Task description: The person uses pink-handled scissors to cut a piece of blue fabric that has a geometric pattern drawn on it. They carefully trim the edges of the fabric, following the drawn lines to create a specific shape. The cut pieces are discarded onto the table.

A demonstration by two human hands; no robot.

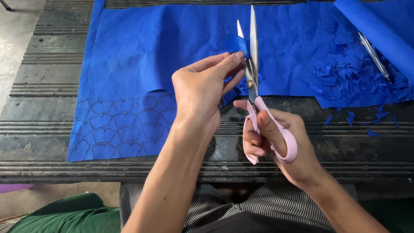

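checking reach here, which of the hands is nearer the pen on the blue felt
Right. The right hand, in the pink scissors, is below and left of the pen; the left hand, pinching a blue piece, is farther left.

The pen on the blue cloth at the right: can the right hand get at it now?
Probably not at once: the right hand is occupied by the pink scissors. The pen itself lies uncovered.

On the surface, my scissors stand above the felt sheet: scrap pile, pen and roll to their right.
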